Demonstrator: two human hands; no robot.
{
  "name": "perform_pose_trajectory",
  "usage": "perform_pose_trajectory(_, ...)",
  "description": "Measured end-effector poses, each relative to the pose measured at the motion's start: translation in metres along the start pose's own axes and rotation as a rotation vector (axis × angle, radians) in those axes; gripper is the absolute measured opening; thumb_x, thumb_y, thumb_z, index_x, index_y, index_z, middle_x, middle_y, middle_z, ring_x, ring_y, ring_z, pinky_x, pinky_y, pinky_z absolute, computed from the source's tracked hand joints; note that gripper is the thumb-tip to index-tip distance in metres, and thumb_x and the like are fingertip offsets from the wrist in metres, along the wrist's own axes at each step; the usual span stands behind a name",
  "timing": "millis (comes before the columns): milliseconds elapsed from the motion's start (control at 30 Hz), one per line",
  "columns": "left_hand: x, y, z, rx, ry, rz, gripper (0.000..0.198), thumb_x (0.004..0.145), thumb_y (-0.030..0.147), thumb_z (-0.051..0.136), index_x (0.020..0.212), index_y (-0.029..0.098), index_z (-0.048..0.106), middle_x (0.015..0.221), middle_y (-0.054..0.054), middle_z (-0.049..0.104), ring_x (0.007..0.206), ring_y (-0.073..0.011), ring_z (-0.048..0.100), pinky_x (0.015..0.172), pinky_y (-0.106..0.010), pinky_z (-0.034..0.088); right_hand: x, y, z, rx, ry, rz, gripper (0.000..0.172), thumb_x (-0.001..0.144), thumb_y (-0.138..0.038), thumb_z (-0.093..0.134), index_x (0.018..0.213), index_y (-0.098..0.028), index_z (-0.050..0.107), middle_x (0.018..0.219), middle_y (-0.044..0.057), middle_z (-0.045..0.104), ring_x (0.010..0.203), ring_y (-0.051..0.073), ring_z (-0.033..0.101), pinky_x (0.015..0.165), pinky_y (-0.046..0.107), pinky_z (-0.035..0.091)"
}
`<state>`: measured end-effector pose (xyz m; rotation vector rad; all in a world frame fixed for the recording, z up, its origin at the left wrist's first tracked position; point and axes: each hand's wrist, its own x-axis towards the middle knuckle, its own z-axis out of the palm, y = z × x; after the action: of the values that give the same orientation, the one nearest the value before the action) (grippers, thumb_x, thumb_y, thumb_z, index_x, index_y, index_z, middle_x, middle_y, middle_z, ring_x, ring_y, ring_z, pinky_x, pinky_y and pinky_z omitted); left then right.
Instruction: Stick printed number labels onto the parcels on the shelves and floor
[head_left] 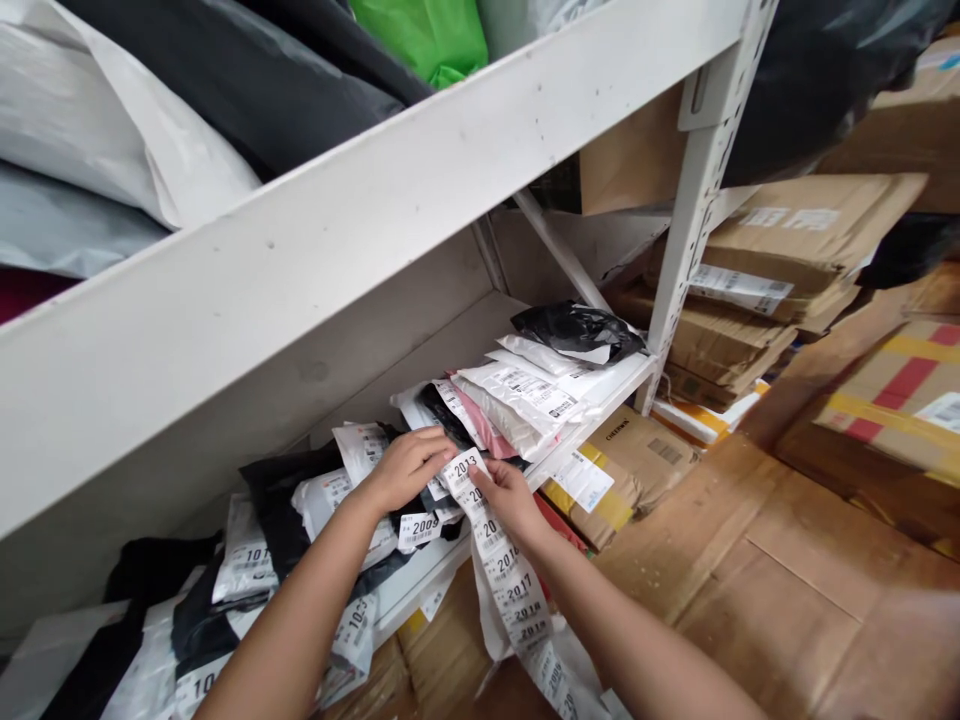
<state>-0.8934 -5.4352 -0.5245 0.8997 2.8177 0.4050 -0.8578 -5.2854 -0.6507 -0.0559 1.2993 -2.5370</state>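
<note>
Head view, and we've got the right hand (pixel 514 505) pinching a strip of numbered labels (pixel 517 588) near its top, 2013 uppermost! Our left hand (pixel 409 468) is right at the strip's upper corner, fingers bent; whether it grips, we can't tell. Down hangs the strip before the shelf edge (pixel 581 436), bagged parcels (pixel 517 390) crowding behind, cartons (pixel 787 240) stacked off to the right.

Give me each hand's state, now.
Left hand: fingers at the label strip's top end; whether gripping cannot be told.
Right hand: closed, holding the label strip between thumb and fingers.
</note>
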Motion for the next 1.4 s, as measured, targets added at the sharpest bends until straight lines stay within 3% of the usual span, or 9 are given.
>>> perform_pose_trajectory(267,0.013,0.009,0.006,0.321,-0.021,-0.155,0.018,0.091,0.039,0.052,0.087,0.023,0.059,0.086,0.001,0.059,0.076,-0.0168,0.058,0.067,-0.029,0.039,0.011,-0.001,0.010,-0.106,0.152,0.128,0.050,0.063,-0.060,0.071,0.051,-0.020,0.044,0.047,-0.006,0.039,0.046,0.007,0.029,0.047,0.025,0.022)
perform_pose_trajectory(400,0.016,0.016,0.008,0.426,-0.002,-0.171,0.011,0.091,0.030,0.050,0.087,0.022,0.057,0.097,-0.003,0.061,0.085,-0.0196,0.061,0.073,-0.031,0.042,0.004,-0.007,0.012,0.003,0.161,0.167,0.046,0.062,-0.058,0.074,0.056,-0.018,0.052,0.049,-0.004,0.047,0.046,0.008,0.035,0.048,0.025,0.026)
perform_pose_trajectory(567,0.009,0.013,0.005,0.281,-0.021,-0.147,0.014,0.092,0.034,0.048,0.085,0.023,0.052,0.118,-0.003,0.068,0.103,-0.0213,0.064,0.084,-0.033,0.045,-0.006,-0.001,0.008,0.177,0.092,0.165,0.034,0.061,-0.044,0.078,0.077,-0.016,0.067,0.059,-0.001,0.061,0.053,0.012,0.052,0.055,0.025,0.038)
perform_pose_trajectory(700,0.005,0.013,0.007,0.277,0.005,-0.156,0.014,0.092,0.035,0.048,0.085,0.023,0.052,0.140,-0.005,0.057,0.116,-0.0234,0.060,0.089,-0.034,0.044,-0.008,0.006,0.004,0.182,0.033,0.172,0.039,0.059,-0.048,0.079,0.078,-0.016,0.067,0.059,0.000,0.064,0.053,0.014,0.055,0.057,0.027,0.041)
perform_pose_trajectory(767,0.007,0.015,0.009,0.308,0.023,-0.176,0.015,0.092,0.035,0.048,0.084,0.023,0.053,0.135,-0.006,0.061,0.111,-0.0237,0.062,0.086,-0.034,0.043,-0.006,0.007,0.003,0.142,0.052,0.160,0.046,0.057,-0.057,0.078,0.073,-0.016,0.065,0.057,0.000,0.062,0.050,0.013,0.052,0.055,0.027,0.040)
perform_pose_trajectory(867,0.015,0.019,0.011,0.315,0.040,-0.231,0.016,0.091,0.036,0.050,0.082,0.023,0.055,0.104,-0.002,0.071,0.090,-0.0202,0.065,0.073,-0.030,0.041,-0.004,0.007,0.003,0.059,0.146,0.144,0.052,0.055,-0.065,0.075,0.066,-0.017,0.060,0.053,-0.002,0.057,0.046,0.011,0.045,0.050,0.026,0.034)
perform_pose_trajectory(967,0.021,0.021,0.012,0.308,0.053,-0.280,0.015,0.088,0.035,0.054,0.080,0.023,0.058,0.086,0.001,0.069,0.078,-0.0175,0.063,0.066,-0.029,0.038,-0.005,0.003,0.002,0.015,0.212,0.144,0.052,0.055,-0.067,0.074,0.059,-0.019,0.052,0.048,-0.005,0.049,0.044,0.008,0.038,0.047,0.025,0.028)
perform_pose_trajectory(1233,0.024,0.030,0.020,0.356,0.135,-0.370,0.013,0.081,0.033,0.059,0.076,0.021,0.057,0.089,-0.003,0.064,0.077,-0.0178,0.060,0.068,-0.029,0.038,-0.028,0.000,-0.012,0.089,0.235,0.138,0.059,0.059,-0.059,0.079,0.054,-0.023,0.032,0.043,-0.010,0.036,0.042,0.006,0.027,0.045,0.023,0.019)
perform_pose_trajectory(1400,0.029,0.033,0.026,0.411,0.180,-0.444,0.019,0.080,0.037,0.060,0.070,0.021,0.055,0.085,-0.002,0.062,0.071,-0.0163,0.059,0.065,-0.029,0.037,-0.041,0.001,-0.037,-0.042,0.140,0.016,0.046,0.072,-0.056,0.073,0.060,-0.021,0.046,0.052,-0.005,0.047,0.047,0.009,0.038,0.049,0.024,0.029)
